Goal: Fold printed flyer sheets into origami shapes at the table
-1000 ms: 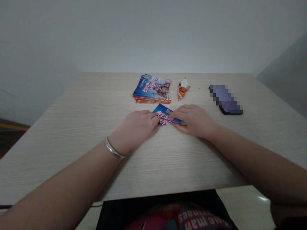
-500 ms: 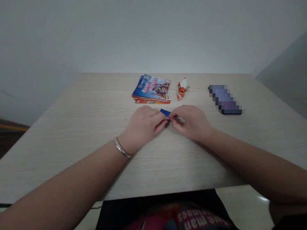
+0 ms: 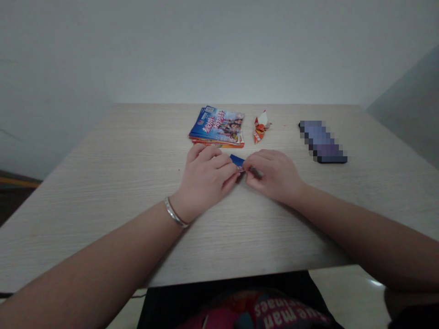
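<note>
Between my two hands is a small piece of folded blue paper [image 3: 237,160], mostly covered by my fingers. My left hand [image 3: 210,176] pinches its left side between thumb and index finger; a silver bangle circles that wrist. From the other side, my right hand [image 3: 272,172] pinches the paper with thumb and curled fingers. Both hands rest low over the table, fingertips nearly touching. Just beyond them lies a stack of printed leaflets [image 3: 216,125], blue on top with orange edges below. Right of the stack sits an orange and white folded paper figure [image 3: 261,128].
A phone [image 3: 324,142], blurred by pixels, lies on the right of the pale wood-grain table [image 3: 113,183]. A white wall [image 3: 233,50] stands behind the table's far edge. The table's near edge runs just in front of my lap.
The outer fingers of my left hand have lifted and spread slightly toward the leaflets. Both hands keep hold of the blue paper in nearly the same place.
</note>
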Demonstrator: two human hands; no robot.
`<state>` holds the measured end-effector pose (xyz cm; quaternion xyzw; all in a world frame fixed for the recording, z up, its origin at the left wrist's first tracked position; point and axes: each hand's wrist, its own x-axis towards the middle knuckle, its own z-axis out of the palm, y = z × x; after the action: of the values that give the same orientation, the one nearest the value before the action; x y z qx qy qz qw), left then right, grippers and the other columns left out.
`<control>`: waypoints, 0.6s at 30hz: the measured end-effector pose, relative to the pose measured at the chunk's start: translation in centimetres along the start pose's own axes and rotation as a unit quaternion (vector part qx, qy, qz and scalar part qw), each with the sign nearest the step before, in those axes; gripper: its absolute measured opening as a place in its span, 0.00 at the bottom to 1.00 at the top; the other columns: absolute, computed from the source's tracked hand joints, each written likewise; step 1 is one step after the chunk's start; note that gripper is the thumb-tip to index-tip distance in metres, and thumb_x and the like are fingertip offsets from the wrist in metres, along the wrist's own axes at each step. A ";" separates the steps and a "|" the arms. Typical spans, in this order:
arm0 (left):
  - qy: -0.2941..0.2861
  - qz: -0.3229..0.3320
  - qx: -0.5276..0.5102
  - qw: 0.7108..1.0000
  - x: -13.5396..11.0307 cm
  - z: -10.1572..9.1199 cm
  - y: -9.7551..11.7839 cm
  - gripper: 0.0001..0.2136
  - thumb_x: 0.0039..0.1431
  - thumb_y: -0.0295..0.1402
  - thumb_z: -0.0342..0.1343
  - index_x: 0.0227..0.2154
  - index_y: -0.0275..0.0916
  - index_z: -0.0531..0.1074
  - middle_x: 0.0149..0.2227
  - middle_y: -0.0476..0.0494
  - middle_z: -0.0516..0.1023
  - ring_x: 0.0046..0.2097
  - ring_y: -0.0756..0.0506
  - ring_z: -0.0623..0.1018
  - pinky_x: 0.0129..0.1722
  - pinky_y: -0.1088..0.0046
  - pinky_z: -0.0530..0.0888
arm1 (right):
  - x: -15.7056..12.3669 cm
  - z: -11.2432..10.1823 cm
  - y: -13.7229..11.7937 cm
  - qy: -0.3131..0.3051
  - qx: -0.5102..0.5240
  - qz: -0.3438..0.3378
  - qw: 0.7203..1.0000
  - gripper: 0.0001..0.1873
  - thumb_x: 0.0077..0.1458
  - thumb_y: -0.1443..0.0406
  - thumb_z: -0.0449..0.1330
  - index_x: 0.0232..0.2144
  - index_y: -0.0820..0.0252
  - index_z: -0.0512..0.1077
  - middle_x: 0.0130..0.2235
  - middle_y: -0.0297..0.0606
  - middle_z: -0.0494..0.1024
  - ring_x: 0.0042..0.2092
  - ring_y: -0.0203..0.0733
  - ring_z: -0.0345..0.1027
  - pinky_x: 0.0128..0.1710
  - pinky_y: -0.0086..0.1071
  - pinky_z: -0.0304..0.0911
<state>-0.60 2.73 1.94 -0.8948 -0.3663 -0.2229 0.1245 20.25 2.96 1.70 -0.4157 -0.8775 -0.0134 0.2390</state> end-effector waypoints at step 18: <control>0.009 -0.075 0.039 0.996 -0.8 -0.6 -2.6 0.12 0.67 0.37 0.50 0.34 0.44 0.78 0.40 0.43 0.82 0.47 0.37 0.75 0.49 0.51 0.66 | -1.5 0.2 4.8 0.050 -0.008 0.119 0.992 0.05 0.49 0.68 0.58 0.31 0.55 0.72 0.34 0.38 0.80 0.36 0.46 0.73 0.34 0.37 0.63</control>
<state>-3.15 3.89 2.22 -0.8570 -0.4397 -0.2254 0.1460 24.50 5.07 0.03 -0.5181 -0.8085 -0.0121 0.2789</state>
